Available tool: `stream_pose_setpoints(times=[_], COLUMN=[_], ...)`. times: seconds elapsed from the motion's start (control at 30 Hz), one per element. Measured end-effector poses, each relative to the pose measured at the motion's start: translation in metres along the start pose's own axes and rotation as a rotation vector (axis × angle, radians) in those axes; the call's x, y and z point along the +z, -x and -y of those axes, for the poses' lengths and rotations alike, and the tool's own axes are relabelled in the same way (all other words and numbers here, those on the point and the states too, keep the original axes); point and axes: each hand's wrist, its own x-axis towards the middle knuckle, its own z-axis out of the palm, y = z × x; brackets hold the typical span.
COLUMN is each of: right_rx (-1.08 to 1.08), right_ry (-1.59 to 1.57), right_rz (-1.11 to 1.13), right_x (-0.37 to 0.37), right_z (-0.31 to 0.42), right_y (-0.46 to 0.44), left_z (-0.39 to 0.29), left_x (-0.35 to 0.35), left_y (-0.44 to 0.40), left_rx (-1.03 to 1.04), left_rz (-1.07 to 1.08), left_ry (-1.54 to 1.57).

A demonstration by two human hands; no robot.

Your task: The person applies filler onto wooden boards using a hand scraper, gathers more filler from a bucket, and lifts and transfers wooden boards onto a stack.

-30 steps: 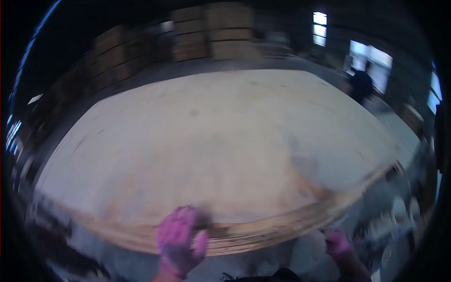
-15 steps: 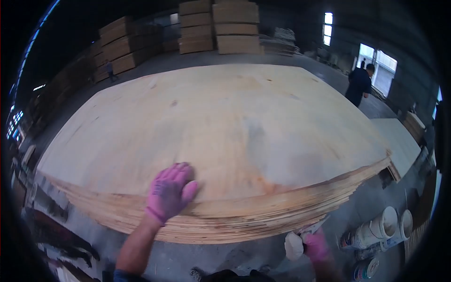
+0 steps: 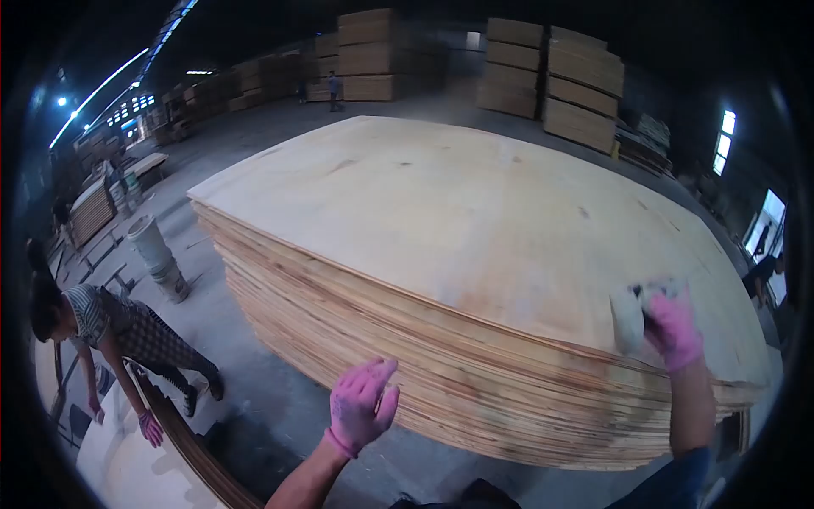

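A tall stack of plywood sheets point(image 3: 407, 327) fills the middle, its top sheet point(image 3: 475, 220) pale with knots and smudges. My right hand point(image 3: 674, 327), in a pink glove, is closed around a putty knife point(image 3: 627, 322) over the right part of the top sheet. The knife's broad, pale blade points left; motion blurs it, and I cannot tell whether it touches the wood. My left hand point(image 3: 363, 405), gloved in pink too, hovers before the stack's front side. Its fingers are extended and slightly bent, holding nothing.
At lower left a co-worker point(image 3: 127, 331) leans over another pale sheet point(image 3: 144, 462), gloved hand on it. Buckets point(image 3: 157, 254) stand behind. Tall board stacks point(image 3: 581, 85) line the back, and a person point(image 3: 333, 89) stands far off. Another person point(image 3: 767, 270) is at the right edge.
The view has swung left, bringing the co-worker into sight. My left hand has come off the top sheet. My right hand has risen from beside the stack to above the sheet, with the putty knife.
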Motion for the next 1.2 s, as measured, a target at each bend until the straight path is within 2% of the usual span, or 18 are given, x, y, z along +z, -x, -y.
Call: stream_pose_setpoints(times=[0.07,0.23,0.33,0.43,0.53,0.67,0.73,0.77,0.87,0.97,1.07,1.13,1.17,1.2], right_rx=[-0.077,-0.101,-0.265,-0.046,0.032,0.035,0.144,0.186,0.337,0.226,0.162,-0.080,-0.199,-0.135], right_ry=[0.074,0.131,0.269,0.200,0.243,0.357,0.198,0.122,0.325,0.725,0.925,1.062,1.125,1.117], right_rz=[0.241,0.261,0.310,0.343,0.361,0.337,0.268,0.228,0.359,0.319,0.435,0.568,0.649,0.603], right_x=[0.052,0.180,0.231,0.312,0.381,0.459,0.498,0.509,0.523,0.535,0.545,0.537,0.533,0.531], right_z=[-0.002,-0.031,-0.079,-0.103,-0.132,-0.161,-0.170,-0.171,-0.187,-0.197,-0.180,-0.168,-0.162,-0.155], right_y=[-0.060,-0.181,-0.257,-0.303,-0.336,-0.348,-0.344,-0.341,-0.339,-0.356,-0.331,-0.303,-0.287,-0.271], left_z=[0.046,0.170,0.241,0.312,0.369,0.432,0.462,0.472,0.492,0.504,0.499,0.497,0.492,0.484], left_x=[-0.022,-0.055,-0.085,-0.107,-0.106,-0.080,-0.070,-0.067,-0.065,-0.070,-0.068,-0.058,-0.050,-0.044], left_y=[-0.022,-0.061,-0.068,-0.044,0.003,0.042,0.045,0.045,0.043,0.046,0.052,0.051,0.048,0.040], left_rx=[-0.020,0.015,-0.045,-0.149,-0.285,-0.427,-0.425,-0.420,-0.348,-0.334,-0.346,-0.313,-0.320,-0.333], left_rz=[-0.073,-0.177,-0.227,-0.273,-0.181,-0.051,0.043,0.084,0.164,0.218,0.279,0.289,0.368,0.450], left_ry=[-0.013,-0.176,-0.244,-0.273,-0.184,-0.051,0.067,0.129,0.244,0.315,0.373,0.420,0.460,0.485])
